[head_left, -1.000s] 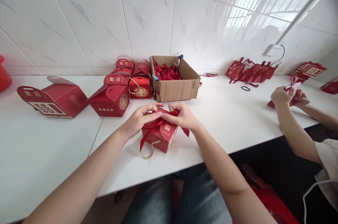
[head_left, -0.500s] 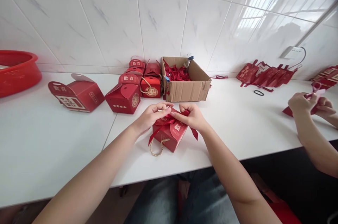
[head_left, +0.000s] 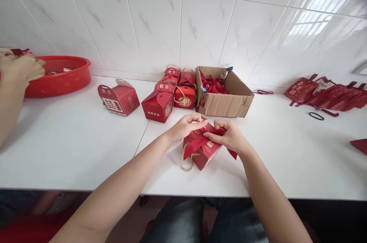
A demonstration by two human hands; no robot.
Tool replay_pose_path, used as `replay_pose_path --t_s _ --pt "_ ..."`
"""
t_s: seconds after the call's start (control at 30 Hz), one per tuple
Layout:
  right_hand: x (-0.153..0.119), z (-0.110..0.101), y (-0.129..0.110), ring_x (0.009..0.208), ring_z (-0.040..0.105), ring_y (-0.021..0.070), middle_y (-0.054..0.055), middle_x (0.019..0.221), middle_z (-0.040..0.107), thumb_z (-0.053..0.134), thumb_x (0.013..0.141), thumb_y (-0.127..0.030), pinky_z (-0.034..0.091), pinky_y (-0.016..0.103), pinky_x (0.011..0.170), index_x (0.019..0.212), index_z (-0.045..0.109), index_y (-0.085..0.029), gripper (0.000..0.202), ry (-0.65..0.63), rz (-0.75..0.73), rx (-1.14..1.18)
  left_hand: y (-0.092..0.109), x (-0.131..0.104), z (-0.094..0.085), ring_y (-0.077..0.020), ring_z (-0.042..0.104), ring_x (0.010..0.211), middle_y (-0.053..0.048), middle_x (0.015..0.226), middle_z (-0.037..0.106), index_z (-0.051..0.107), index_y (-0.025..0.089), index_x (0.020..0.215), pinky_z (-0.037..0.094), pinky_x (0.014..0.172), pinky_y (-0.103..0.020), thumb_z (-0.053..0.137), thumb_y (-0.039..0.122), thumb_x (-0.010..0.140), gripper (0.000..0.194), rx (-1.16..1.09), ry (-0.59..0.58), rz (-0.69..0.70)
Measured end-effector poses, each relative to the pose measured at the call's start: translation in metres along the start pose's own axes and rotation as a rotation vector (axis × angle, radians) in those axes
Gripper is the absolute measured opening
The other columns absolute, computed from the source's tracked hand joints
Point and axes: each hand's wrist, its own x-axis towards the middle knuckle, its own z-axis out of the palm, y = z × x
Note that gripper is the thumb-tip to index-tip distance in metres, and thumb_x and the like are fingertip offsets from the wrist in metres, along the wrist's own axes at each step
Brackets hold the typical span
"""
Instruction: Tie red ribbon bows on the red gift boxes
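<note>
On the table in front of me sits a red gift box [head_left: 202, 159] with gold and white lettering and a twisted gold cord handle [head_left: 187, 164] hanging at its near left side. A red satin ribbon [head_left: 194, 147] is tied in a bow across its lid, tails hanging at both sides. My left hand [head_left: 187, 127] is closed at the far left of the bow, thumb and fingers pinched together; the ribbon part there is mostly hidden. At the right loop, my right hand [head_left: 231, 136] grips the ribbon, its thumb pressed on the knot area.
Behind the box stand a cardboard box [head_left: 223, 105] of red ribbons and several red gift boxes [head_left: 157, 107]. A red basin [head_left: 65, 80] is at left, where another person's hands [head_left: 21, 67] hold something red. Red bags [head_left: 304, 90] and a black ring [head_left: 316, 116] lie right.
My view has swung left, bringing another person's hands in at the left; the hands at right have left view. The near left ribbon tail now lies broader and flatter over the box.
</note>
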Motion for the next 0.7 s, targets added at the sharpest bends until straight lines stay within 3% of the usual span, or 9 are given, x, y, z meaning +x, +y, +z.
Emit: replay_pose_path --t_s 0.2,0.37,0.57,0.7 --pt "-0.0008 0.0011 -0.0027 0.05 0.022 0.0059 -0.006 0.055 0.025 0.066 0.075 -0.044 0.018 0.022 0.044 0.055 0.027 -0.02 0.05 0.003 0.002 -0.032 0.0061 0.002 -0.0002 -0.0212 0.054 0.102 -0.007 0.111 0.053 0.065 0.015 0.063 0.043 0.086 -0.033 0.061 0.044 0.08 0.033 0.213 0.087 0.09" --pt "0.0001 0.0003 -0.0078 0.047 0.025 0.0051 -0.006 0.053 0.027 0.065 0.074 -0.044 0.02 0.021 0.041 0.054 0.027 -0.02 0.05 -0.006 0.017 -0.065 0.0026 0.0042 -0.0002 -0.0195 0.056 0.098 -0.007 0.108 0.053 0.07 0.017 0.07 0.042 0.089 -0.035 0.059 0.045 0.08 0.032 0.294 0.151 0.12" --pt "0.0004 0.0003 -0.0083 0.046 0.028 0.0047 -0.007 0.053 0.031 0.064 0.075 -0.041 0.023 0.021 0.04 0.055 0.033 -0.019 0.044 -0.025 0.015 -0.046 0.0026 0.0044 0.0024 -0.0185 0.056 0.09 -0.005 0.097 0.056 0.058 0.016 0.054 0.043 0.086 -0.034 0.058 0.043 0.079 0.036 0.534 0.302 0.208" --pt "0.001 0.0004 -0.006 0.047 0.025 0.0048 -0.006 0.053 0.03 0.065 0.075 -0.043 0.021 0.022 0.042 0.053 0.032 -0.019 0.046 -0.013 -0.007 -0.032 0.0012 0.0048 0.0012 -0.0188 0.056 0.088 -0.005 0.094 0.056 0.052 0.017 0.05 0.042 0.087 -0.034 0.059 0.042 0.078 0.038 0.584 0.331 0.248"
